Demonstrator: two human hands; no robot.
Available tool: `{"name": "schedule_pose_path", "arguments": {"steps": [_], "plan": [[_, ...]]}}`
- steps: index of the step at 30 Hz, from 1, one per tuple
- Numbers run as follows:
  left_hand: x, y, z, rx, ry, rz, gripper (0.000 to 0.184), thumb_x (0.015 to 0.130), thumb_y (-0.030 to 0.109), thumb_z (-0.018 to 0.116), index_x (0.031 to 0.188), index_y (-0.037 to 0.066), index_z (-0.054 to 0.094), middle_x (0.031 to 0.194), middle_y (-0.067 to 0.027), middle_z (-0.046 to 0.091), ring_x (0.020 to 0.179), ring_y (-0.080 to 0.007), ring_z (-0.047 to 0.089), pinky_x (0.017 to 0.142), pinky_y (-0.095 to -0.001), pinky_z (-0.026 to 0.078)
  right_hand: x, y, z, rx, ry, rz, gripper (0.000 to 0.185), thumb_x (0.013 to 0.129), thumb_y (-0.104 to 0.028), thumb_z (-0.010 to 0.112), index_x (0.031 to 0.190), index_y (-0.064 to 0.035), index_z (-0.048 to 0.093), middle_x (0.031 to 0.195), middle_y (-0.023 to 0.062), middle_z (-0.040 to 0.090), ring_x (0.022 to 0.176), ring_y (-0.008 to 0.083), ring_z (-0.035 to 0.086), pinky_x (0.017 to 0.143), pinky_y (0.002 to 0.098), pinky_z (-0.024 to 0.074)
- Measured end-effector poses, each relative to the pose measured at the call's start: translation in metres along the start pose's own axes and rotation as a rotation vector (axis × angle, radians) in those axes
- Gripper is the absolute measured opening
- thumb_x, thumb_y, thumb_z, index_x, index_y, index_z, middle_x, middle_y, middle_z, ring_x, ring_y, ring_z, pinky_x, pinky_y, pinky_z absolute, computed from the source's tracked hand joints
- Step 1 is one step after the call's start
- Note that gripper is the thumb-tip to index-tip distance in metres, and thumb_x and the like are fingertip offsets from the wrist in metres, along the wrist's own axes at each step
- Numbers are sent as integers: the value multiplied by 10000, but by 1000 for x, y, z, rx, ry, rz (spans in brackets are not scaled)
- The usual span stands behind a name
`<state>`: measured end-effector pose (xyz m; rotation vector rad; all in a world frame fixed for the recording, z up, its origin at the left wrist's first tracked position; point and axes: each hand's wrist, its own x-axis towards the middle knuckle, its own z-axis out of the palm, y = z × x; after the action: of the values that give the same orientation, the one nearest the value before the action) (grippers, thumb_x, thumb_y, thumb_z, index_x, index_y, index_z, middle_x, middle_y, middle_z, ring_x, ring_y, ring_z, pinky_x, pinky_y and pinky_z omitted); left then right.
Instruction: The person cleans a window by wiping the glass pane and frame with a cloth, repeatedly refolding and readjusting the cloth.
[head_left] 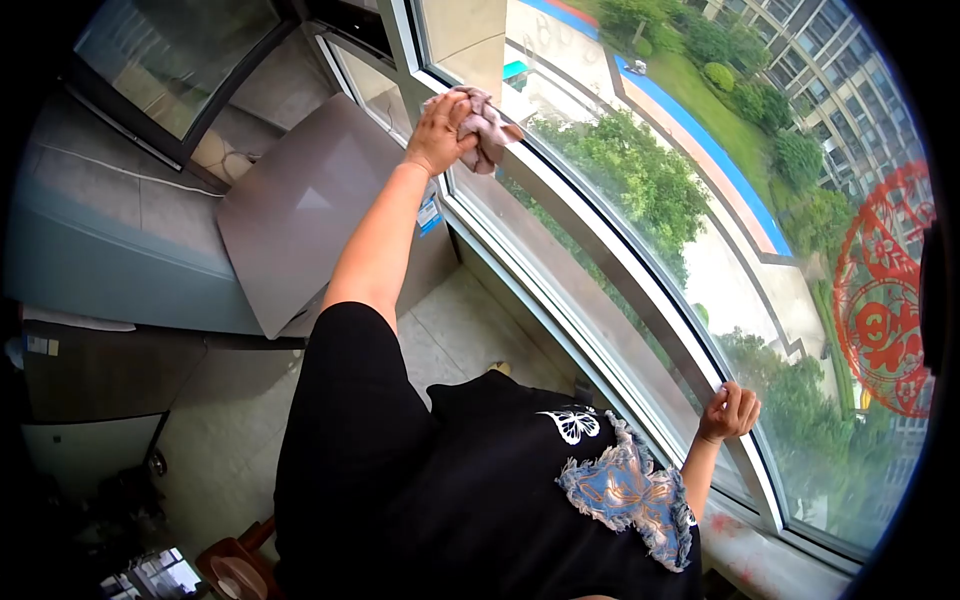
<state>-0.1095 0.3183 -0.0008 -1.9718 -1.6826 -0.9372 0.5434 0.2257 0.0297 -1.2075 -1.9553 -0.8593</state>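
Observation:
My left hand (438, 135) is closed on a crumpled pinkish cloth (485, 128) and presses it against the window frame (590, 228) near its upper left end. The cloth bunches over the rail beside the fingers. At the lower right, my right hand (730, 411) has its fingers curled round the same frame by the glass. Both arms are spread wide, with the black shirt (400, 480) between them.
A brownish-grey panel (310, 210) stands left of my left arm, near a dark-framed glass door (175, 60). Below the window lies the tiled floor (450, 320). A red round decoration (885, 300) is on the glass at the right. Trees and buildings show outside.

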Motion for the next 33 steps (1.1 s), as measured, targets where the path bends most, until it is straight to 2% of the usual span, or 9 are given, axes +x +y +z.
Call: {"name": "schedule_pose_path", "arguments": {"steps": [7, 12, 14, 16, 24, 28, 30, 32, 33], "plan": [[19, -81, -6, -59, -23, -420, 530, 884, 308, 665, 1350, 117, 499, 1454, -111, 476, 1332, -352, 462, 1128, -418, 390, -3, -2, 0, -19, 8, 5, 145, 873, -140, 590, 735, -155, 634, 708, 21, 510, 639, 233, 484, 629, 366, 392], [25, -70, 12, -65, 210, -418, 437, 813, 295, 687, 1177, 80, 578, 1287, -135, 557, 1221, -368, 515, 1056, -455, 423, -9, 3, 2, -30, 0, 12, 132, 879, -164, 597, 755, -140, 636, 690, 37, 474, 635, 249, 469, 628, 385, 390], [25, -43, 32, 24, 422, -422, 370, 778, 299, 674, 1058, 68, 601, 1166, -149, 579, 1110, -386, 533, 970, -502, 433, -6, 1, 2, -46, 3, 22, 139, 879, -167, 592, 749, -139, 634, 684, 40, 467, 636, 250, 470, 627, 385, 389], [20, 8, 37, -29, 464, -361, 364, 764, 282, 670, 1036, 56, 583, 1145, -176, 566, 1092, -413, 515, 973, -527, 411, -4, 0, 0, -50, -10, 20, 145, 876, -159, 589, 738, -137, 627, 683, 43, 468, 635, 254, 470, 628, 385, 390], [-24, 233, 66, -148, 414, -230, 417, 864, 474, 581, 1052, 101, 589, 1150, -159, 524, 1185, -380, 490, 1064, -596, 300, -2, -1, -1, -50, 3, 25, 132, 861, -143, 588, 731, -138, 612, 700, 52, 476, 653, 266, 485, 642, 386, 396], [-38, 329, 59, -469, 215, 6, 390, 821, 443, 649, 1064, 142, 603, 1160, -108, 527, 1212, -359, 481, 1120, -548, 237, -2, -3, 0, -98, 16, 14, 118, 864, -146, 584, 748, -145, 606, 737, 68, 480, 657, 288, 488, 641, 399, 399], [-27, 346, 39, -571, 157, -7, 354, 806, 383, 669, 1066, 149, 610, 1110, -68, 545, 1194, -331, 492, 1096, -518, 248, -4, -1, 3, -109, 37, 6, 154, 907, -206, 569, 761, -166, 597, 751, 56, 465, 671, 271, 489, 637, 393, 398], [-10, 339, 25, -752, 227, -115, 269, 857, 296, 667, 1053, 118, 621, 1027, -62, 568, 1011, -257, 578, 995, -416, 361, -5, 0, 1, -106, 22, 21, 123, 881, -179, 573, 761, -163, 593, 756, 59, 467, 672, 277, 486, 636, 399, 403], [-2, 324, 26, -1069, 338, -216, 235, 914, 286, 634, 1052, 97, 613, 1026, -65, 569, 992, -231, 583, 962, -381, 397, -4, -4, 2, -100, 24, 19, 117, 876, -175, 576, 761, -163, 593, 756, 57, 467, 671, 275, 485, 636, 398, 404]]}}
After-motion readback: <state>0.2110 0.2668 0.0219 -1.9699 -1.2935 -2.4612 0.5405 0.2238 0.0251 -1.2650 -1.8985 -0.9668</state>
